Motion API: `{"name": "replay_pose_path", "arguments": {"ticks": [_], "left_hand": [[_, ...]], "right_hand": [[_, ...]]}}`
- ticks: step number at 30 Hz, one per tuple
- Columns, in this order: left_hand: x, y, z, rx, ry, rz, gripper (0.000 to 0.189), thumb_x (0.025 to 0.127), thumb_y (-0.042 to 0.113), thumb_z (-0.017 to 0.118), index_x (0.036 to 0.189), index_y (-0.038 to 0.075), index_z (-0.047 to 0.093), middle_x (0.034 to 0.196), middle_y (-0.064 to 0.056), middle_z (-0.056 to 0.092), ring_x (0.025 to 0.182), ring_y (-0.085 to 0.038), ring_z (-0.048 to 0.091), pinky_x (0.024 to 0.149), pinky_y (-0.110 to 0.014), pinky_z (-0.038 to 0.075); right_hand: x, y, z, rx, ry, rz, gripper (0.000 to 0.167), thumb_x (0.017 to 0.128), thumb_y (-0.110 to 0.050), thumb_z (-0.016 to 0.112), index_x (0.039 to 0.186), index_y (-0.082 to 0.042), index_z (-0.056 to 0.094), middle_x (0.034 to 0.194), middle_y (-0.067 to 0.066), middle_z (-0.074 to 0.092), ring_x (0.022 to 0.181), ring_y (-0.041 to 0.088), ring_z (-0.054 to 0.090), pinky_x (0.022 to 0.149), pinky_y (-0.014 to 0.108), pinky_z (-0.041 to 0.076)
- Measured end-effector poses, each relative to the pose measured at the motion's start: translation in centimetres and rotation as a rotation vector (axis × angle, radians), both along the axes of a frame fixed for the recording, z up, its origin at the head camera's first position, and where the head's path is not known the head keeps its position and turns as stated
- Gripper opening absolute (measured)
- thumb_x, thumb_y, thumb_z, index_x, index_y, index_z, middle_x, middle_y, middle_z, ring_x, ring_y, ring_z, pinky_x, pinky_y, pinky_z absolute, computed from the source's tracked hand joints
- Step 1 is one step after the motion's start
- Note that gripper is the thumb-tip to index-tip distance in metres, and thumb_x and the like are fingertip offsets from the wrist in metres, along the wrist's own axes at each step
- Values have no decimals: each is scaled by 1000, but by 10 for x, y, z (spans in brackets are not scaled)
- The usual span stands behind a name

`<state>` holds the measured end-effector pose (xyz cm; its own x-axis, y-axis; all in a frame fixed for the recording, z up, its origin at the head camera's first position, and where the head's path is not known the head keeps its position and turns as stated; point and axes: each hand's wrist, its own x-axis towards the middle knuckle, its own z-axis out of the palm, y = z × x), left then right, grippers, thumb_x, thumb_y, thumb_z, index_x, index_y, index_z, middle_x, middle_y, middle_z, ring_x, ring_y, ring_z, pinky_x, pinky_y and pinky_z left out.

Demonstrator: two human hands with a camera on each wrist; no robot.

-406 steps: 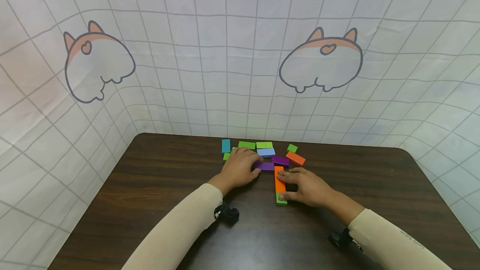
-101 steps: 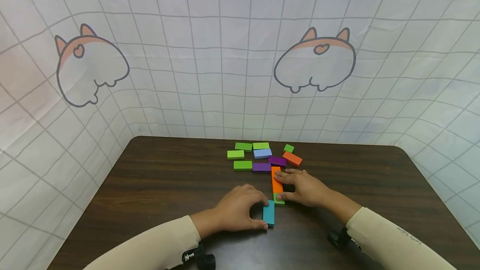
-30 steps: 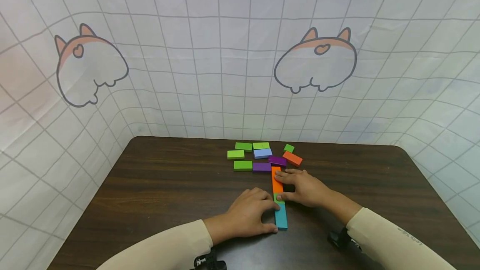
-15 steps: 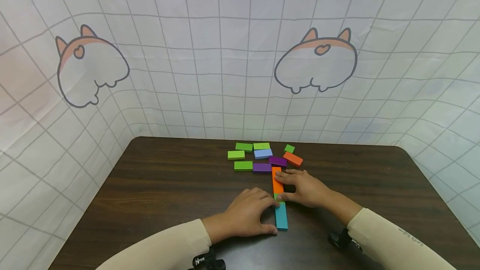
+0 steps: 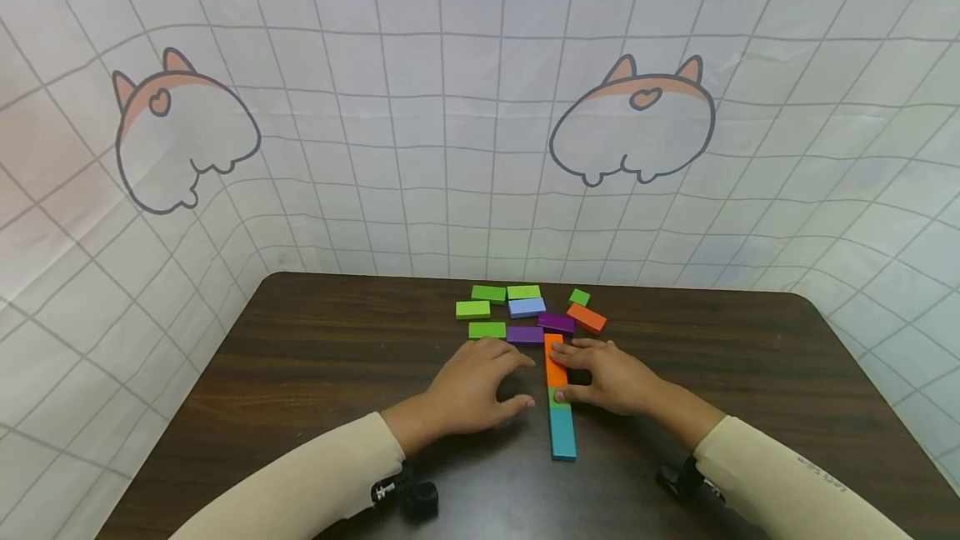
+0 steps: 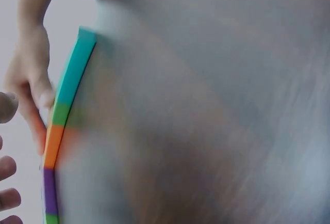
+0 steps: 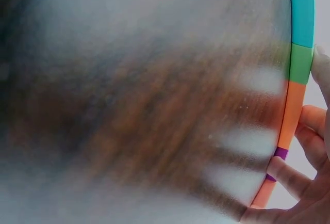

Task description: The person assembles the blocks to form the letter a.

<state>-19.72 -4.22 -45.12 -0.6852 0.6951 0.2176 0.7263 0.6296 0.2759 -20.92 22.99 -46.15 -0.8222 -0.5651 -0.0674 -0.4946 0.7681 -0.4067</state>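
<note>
A teal block (image 5: 562, 433), a short green block (image 5: 554, 401) and an orange block (image 5: 554, 370) lie end to end in a straight row running away from me. My right hand (image 5: 611, 375) rests at the row's right side, its thumb touching the green block and its fingertips the orange one. Left of the row, my left hand (image 5: 472, 386) hovers with thumb and fingers spread and holds nothing. A purple block (image 5: 524, 335) lies crosswise at the orange block's far end, with another green block (image 5: 487, 330) beside it. In the left wrist view the teal block (image 6: 76, 66) stands clear of the fingers.
Farther back lie a dark purple block (image 5: 557, 322), a red-orange block (image 5: 587, 318), a small green block (image 5: 579, 297), a light blue block (image 5: 527, 307) and several green ones, including a lime block (image 5: 472, 310). The brown table (image 5: 315, 373) ends at a white gridded curtain (image 5: 420, 190).
The teal block has come from the back left to the near end of the row. My left hand has let it go and moved up and left. The right hand has stayed put.
</note>
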Motion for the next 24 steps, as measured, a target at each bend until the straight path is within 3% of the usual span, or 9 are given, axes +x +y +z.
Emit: {"name": "replay_pose_path", "arguments": {"ticks": [12,24], "left_hand": [[-43,-33,-4,21,49,174,46,96,47,70,132,19,67,132,-2,63,128,-24,54,107,-49,41],[-66,-51,-9,30,24,223,43,98,41,68,133,17,66,137,-4,61,130,-27,53,107,-51,41]], "right_hand": [[0,-1,-1,16,-2,-10,74,93,-57,68,149,-9,55,154,4,49,145,37,39,110,73,24],[1,0,-1,5,1,-1,74,94,-56,68,149,-8,54,154,5,49,145,38,38,110,73,24]]}}
